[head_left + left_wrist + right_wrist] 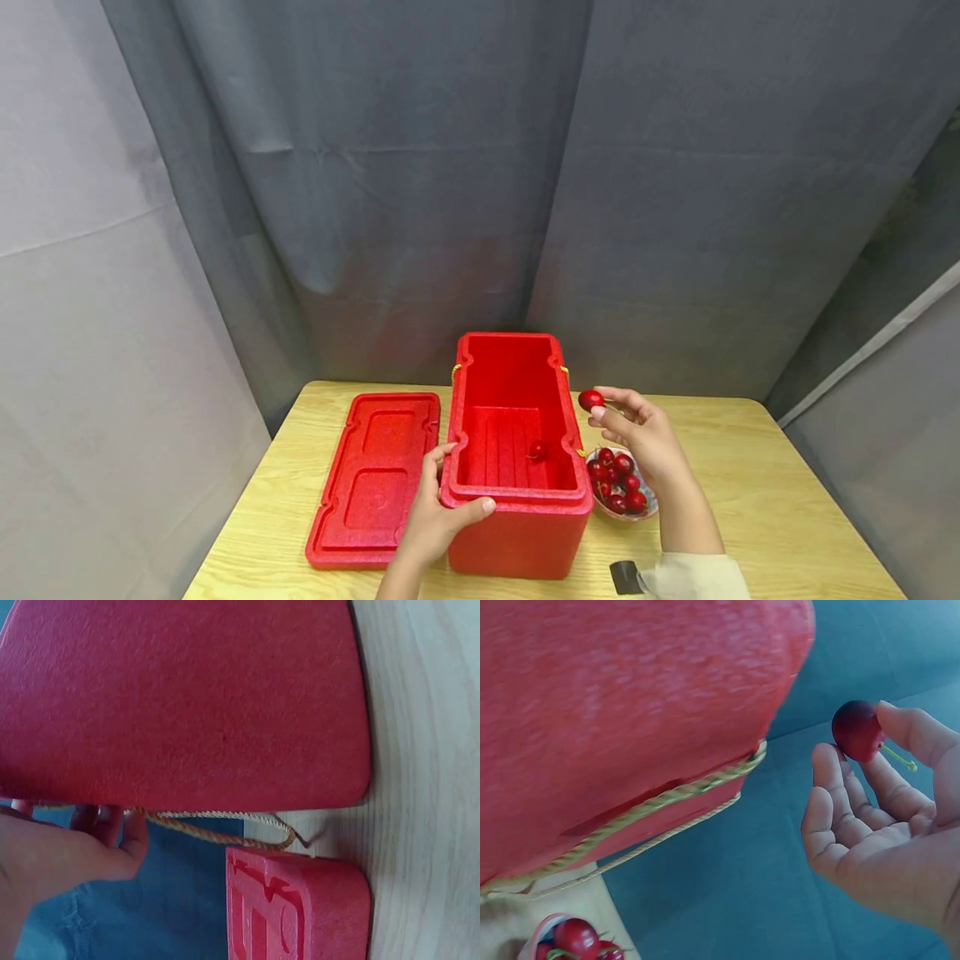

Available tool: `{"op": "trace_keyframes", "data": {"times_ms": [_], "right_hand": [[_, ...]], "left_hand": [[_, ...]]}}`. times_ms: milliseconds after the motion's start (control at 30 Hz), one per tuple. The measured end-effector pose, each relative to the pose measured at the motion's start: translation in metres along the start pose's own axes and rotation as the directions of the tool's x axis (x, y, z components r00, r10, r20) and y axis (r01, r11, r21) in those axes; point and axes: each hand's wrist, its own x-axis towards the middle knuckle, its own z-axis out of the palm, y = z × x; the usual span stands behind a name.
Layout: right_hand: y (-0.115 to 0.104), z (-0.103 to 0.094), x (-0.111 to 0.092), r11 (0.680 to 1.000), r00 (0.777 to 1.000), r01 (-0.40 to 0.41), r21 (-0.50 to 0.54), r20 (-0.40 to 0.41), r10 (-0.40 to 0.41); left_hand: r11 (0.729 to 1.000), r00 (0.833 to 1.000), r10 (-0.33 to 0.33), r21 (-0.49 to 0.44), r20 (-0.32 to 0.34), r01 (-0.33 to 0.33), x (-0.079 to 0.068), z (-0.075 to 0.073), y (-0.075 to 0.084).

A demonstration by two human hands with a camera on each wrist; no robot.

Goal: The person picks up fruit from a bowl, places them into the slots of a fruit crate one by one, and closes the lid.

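Observation:
My right hand point(651, 433) pinches a dark red cherry point(591, 400) between thumb and fingertips, up beside the box's right rim. The cherry's green stem point(900, 759) shows in the right wrist view. A red foam box point(517, 542) stands lidless on the table, and one cherry point(537, 451) lies on its floor. At its near left corner my left hand point(435, 517) grips the rim, thumb over the front edge and fingers along the side. Below the right hand sits a patterned bowl point(626, 515) holding several cherries.
The red lid point(382, 483) lies flat on the wooden table point(757, 492), left of the box. Yellow rope point(217, 834) hangs along the box's sides. Grey curtains point(420, 183) close off the back, and a black tab point(625, 577) shows by the right sleeve.

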Motion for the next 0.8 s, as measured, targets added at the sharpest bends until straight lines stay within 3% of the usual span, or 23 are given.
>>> {"op": "trace_keyframes", "data": {"times_ms": [167,400,633,800], "right_hand": [[-0.009,0.001,0.005,0.999,0.999,0.031,0.029,0.021,-0.031],[-0.022,0.007,0.017,0.998,0.996,0.059,0.023,0.068,-0.06],[-0.035,0.009,0.03,0.998,0.994,0.063,0.008,0.093,-0.063],[-0.04,0.011,0.04,0.995,0.993,0.042,-0.088,0.115,-0.032]], "left_hand": [[1.0,0.999,-0.002,0.024,0.05,0.001,0.002,-0.004,0.001],[0.986,1.0,-0.009,0.165,0.013,0.007,0.0,-0.008,-0.001],[0.991,1.0,0.002,0.132,0.03,-0.006,0.001,-0.007,-0.003],[0.994,0.999,0.007,0.112,0.038,-0.011,0.002,-0.006,-0.003]]}}
